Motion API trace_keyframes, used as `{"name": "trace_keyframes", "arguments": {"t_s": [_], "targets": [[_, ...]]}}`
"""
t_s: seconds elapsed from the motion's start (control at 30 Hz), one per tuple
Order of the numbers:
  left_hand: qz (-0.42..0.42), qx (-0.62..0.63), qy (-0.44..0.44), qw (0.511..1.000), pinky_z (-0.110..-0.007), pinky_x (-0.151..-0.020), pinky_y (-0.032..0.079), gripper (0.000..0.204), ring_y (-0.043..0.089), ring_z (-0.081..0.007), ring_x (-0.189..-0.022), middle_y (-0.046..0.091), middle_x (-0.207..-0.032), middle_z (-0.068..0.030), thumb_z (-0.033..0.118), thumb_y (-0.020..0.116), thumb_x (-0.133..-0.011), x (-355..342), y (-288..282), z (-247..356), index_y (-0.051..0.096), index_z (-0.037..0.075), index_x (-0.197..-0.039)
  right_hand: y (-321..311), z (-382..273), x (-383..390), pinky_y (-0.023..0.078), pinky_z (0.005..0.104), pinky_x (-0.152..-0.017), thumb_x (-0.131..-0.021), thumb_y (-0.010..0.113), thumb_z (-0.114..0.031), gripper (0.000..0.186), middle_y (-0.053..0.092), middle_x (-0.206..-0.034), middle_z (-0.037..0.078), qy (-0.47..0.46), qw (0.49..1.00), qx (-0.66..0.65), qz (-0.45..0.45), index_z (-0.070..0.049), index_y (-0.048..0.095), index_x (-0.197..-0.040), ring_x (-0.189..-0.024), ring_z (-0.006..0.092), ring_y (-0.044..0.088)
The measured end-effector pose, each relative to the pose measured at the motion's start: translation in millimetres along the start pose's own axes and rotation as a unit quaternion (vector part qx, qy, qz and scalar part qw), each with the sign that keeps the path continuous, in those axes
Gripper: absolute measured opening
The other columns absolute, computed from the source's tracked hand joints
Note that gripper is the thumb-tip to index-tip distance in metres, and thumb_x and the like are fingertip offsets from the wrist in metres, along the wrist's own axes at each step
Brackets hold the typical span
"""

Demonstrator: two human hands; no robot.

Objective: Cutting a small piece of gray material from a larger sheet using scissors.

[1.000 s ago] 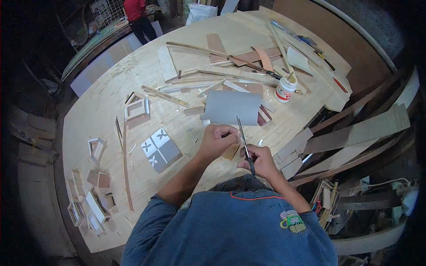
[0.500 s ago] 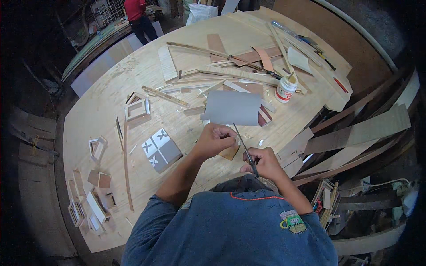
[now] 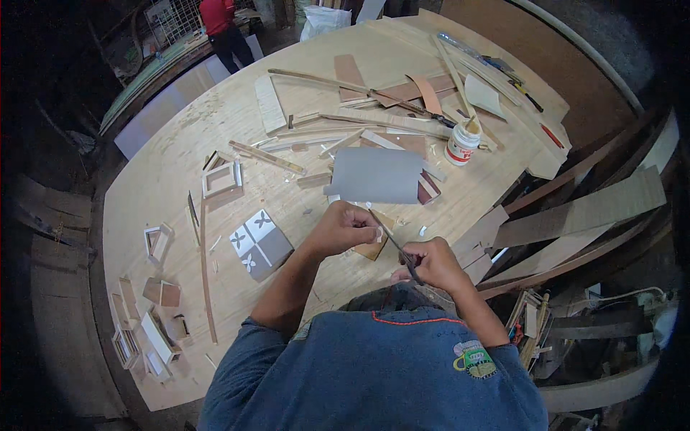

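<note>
My right hand [image 3: 430, 264] is closed around a long, thin, dark tool [image 3: 392, 237] with a narrow tapering end. Whether it is a knife or a file I cannot tell. Its end slants up and left to the fingertips of my left hand [image 3: 348, 228], which pinch a small pale piece [image 3: 379, 233]. Beneath my hands lies a small brown wooden board [image 3: 374, 248], partly hidden. To the left stands a box [image 3: 260, 244] with a grey and white panelled top and petal-shaped figures on it. A grey sheet [image 3: 377, 174] lies just beyond my hands.
A white jar [image 3: 463, 142] with a brush or stick in it stands behind the grey sheet. Wood strips [image 3: 388, 122] and veneer pieces cover the far table. Small wooden frames [image 3: 223, 179] sit at left. Curved boards [image 3: 582, 223] rise at right. A person [image 3: 224, 32] stands far off.
The tool's tip has swung slightly left and lower, closer against the piece in my left fingertips. My right hand has shifted a little to the right. The table things stay put.
</note>
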State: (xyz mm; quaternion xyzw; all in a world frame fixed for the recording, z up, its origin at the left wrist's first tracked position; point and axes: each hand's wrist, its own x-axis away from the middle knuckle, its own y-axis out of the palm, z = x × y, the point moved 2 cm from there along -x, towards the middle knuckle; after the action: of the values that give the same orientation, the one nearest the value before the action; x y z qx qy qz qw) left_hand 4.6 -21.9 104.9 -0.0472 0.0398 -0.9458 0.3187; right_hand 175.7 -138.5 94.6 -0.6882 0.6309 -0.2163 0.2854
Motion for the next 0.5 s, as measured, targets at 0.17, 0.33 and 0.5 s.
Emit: {"name": "trace_keyframes", "arguments": {"t_s": [0.17, 0.33, 0.5], "targets": [[0.001, 0.085, 0.016, 0.996, -0.021, -0.059, 0.045, 0.012, 0.056, -0.0093, -0.061, 0.061, -0.066, -0.0060, 0.008, 0.062, -0.069, -4, 1, -12, 0.062, -0.004, -0.073, 4, 8, -2, 0.033, 0.0230, -0.046, -0.061, 0.076, -0.022, 0.029, 0.047, -0.051, 0.000, 0.047, 0.997, -0.065, 0.002, -0.002, 0.056, -0.067, -0.050, 0.0060, 0.041], [0.022, 0.093, 0.024, 0.995, -0.022, -0.060, 0.045, 0.014, 0.056, -0.0094, -0.062, 0.061, -0.067, -0.0062, 0.010, 0.063, -0.072, -4, 8, -11, 0.063, -0.003, -0.073, 4, -6, -12, 0.034, 0.0191, -0.050, -0.066, 0.072, -0.012, 0.023, 0.051, -0.063, -0.004, 0.051, 0.957, -0.266, 0.099, -0.004, 0.055, -0.079, -0.055, 0.0044, 0.043], [0.037, 0.076, 0.010, 0.996, -0.023, -0.059, 0.046, 0.008, 0.058, -0.0115, -0.061, 0.061, -0.067, -0.0075, 0.004, 0.061, -0.071, -4, 16, -14, 0.062, -0.004, -0.072, 9, -6, -21, 0.036, 0.0171, -0.053, -0.068, 0.068, -0.006, 0.023, 0.052, -0.069, -0.004, 0.015, 0.914, -0.374, 0.156, -0.005, 0.053, -0.085, -0.058, 0.0026, 0.045]]}}
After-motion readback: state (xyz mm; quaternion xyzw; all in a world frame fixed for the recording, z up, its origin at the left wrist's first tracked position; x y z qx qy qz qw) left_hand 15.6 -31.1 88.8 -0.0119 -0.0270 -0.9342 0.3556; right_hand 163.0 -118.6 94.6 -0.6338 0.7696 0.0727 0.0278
